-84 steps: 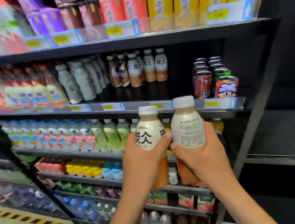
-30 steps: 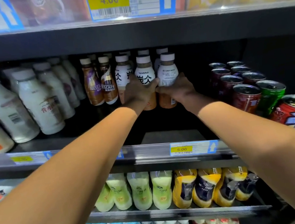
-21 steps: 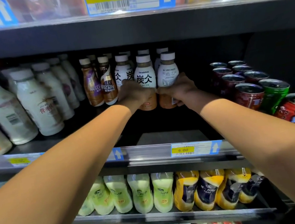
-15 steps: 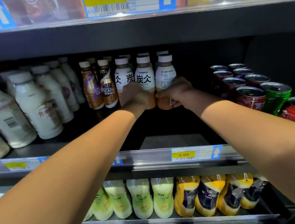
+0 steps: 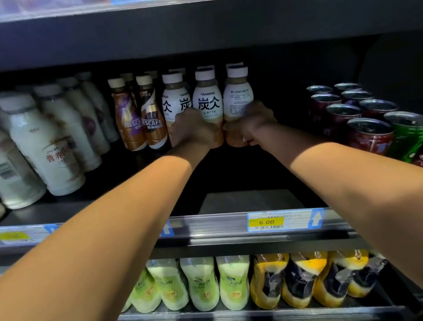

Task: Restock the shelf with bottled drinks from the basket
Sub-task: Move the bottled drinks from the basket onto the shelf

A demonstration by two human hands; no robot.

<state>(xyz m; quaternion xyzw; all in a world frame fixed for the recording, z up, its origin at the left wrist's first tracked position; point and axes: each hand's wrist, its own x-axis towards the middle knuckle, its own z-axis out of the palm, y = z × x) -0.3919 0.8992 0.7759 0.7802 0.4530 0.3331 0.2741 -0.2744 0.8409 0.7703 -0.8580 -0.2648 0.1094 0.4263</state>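
At frame center, the left hand (image 5: 191, 131) is gripping a TANBING LATTE bottle (image 5: 207, 100); the right hand (image 5: 250, 127) is gripping a back-label bottle (image 5: 238, 96), both standing right of NESCAFE bottles (image 5: 151, 119), above a 6.00 price tag (image 5: 266, 222).

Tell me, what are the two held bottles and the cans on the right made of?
The bottles are probably plastic: glossy white wrap labels, matte white screw caps, and brownish drink showing through at neck and base. The cans look like metal: shiny silver rims and tops, printed sides.
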